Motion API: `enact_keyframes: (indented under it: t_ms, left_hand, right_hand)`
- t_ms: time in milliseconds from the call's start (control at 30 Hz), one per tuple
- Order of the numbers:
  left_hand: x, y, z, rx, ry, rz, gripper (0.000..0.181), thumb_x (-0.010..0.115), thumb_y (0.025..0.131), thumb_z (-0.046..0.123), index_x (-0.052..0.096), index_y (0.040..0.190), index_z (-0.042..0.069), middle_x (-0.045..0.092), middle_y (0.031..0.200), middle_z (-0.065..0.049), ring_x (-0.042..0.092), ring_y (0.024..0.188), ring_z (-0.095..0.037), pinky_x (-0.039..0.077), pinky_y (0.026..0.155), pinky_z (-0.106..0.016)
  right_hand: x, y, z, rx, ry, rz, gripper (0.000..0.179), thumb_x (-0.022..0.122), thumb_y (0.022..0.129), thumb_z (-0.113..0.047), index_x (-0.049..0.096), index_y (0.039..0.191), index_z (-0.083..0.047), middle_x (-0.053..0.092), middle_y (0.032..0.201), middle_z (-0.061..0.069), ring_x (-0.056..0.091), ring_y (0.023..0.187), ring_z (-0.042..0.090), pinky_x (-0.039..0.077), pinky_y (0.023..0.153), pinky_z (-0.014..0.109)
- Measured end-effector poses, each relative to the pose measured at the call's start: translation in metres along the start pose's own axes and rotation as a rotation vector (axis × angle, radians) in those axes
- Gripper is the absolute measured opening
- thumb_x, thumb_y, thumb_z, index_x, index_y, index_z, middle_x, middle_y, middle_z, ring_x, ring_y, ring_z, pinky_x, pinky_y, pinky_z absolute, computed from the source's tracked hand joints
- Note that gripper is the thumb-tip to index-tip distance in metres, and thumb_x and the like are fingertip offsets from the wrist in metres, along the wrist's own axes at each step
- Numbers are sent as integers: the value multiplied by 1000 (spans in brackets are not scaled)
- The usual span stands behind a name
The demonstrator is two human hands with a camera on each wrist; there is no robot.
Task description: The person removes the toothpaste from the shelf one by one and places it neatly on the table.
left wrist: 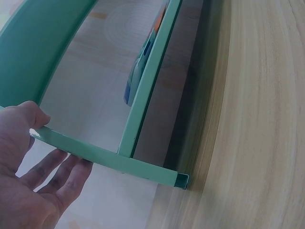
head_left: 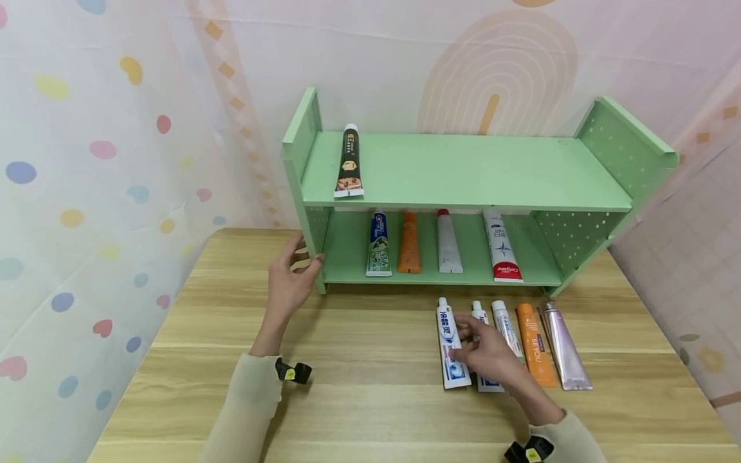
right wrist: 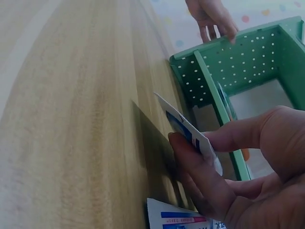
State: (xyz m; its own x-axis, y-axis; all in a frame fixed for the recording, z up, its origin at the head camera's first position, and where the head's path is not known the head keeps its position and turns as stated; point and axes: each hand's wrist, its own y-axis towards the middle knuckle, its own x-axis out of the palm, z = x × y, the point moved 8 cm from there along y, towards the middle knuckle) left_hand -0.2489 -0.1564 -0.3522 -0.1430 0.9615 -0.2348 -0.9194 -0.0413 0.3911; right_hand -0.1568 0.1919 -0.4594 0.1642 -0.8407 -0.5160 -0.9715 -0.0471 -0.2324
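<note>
Pinching white-and-blue tube (head_left: 447, 341) with thumb and fingers of right hand (head_left: 489, 354), a little right of centre in the lower half of the frame in the head view, with cap toward the top. Seemingly lifted slightly off wooden table (head_left: 370, 360), judging by the shadow in the right wrist view. Also gripping left side wall of green shelf (head_left: 469, 170) with left hand (head_left: 291, 273), with thumb and fingers on opposite faces. Just to the right of the pinched tube, partly behind the right hand, similar white tube (head_left: 492, 387); farther toward the lower right, orange tube (head_left: 535, 350) and silvery pink tube (head_left: 566, 350). Probably light, smooth and somewhat slippery, soft in the body, stiffer at the cap and flat end. Not very fragile, but likely easy to dent. Best to hold gently around the middle. Not possible to tell how full.
</note>
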Motion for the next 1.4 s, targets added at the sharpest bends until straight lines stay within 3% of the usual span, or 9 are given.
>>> enact_keyframes:
  t_ms: [467, 800, 1167, 1400]
  left_hand:
    - [-1, 0, 1, -8, 4, -1, 55, 65, 94, -4, 51, 147, -2, 58, 131, -37, 64, 110, -49, 55, 74, -5]
    - [-1, -1, 2, -18, 13, -16, 55, 64, 95, -3, 51, 148, -1, 58, 132, -36, 64, 110, -48, 55, 74, -6]
    - [0, -1, 2, -9, 8, -11, 55, 64, 95, -3, 51, 148, -1, 58, 132, -36, 65, 108, -47, 55, 74, -6]
    - [-1, -2, 1, -13, 5, -9, 54, 64, 95, -3, 52, 147, 0, 59, 132, -36, 65, 108, -47, 56, 74, -7]
  right_hand:
    - [1, -6, -11, -38, -258, 88, 71, 82, 81, -7, 52, 144, 3, 67, 99, 9, 59, 80, 16, 54, 64, 27]
    - [-4, -9, -18, -28, -434, 99, 61, 85, 82, -17, 62, 135, 3, 75, 93, 8, 61, 72, 14, 51, 56, 27]
    - [-13, -11, -22, -75, -502, 152, 45, 88, 79, -20, 74, 118, 0, 73, 80, 3, 59, 65, 14, 47, 54, 27]
    - [-20, -8, -21, -109, -334, 111, 48, 86, 81, -15, 70, 124, 0, 69, 87, 2, 57, 71, 14, 46, 55, 24]
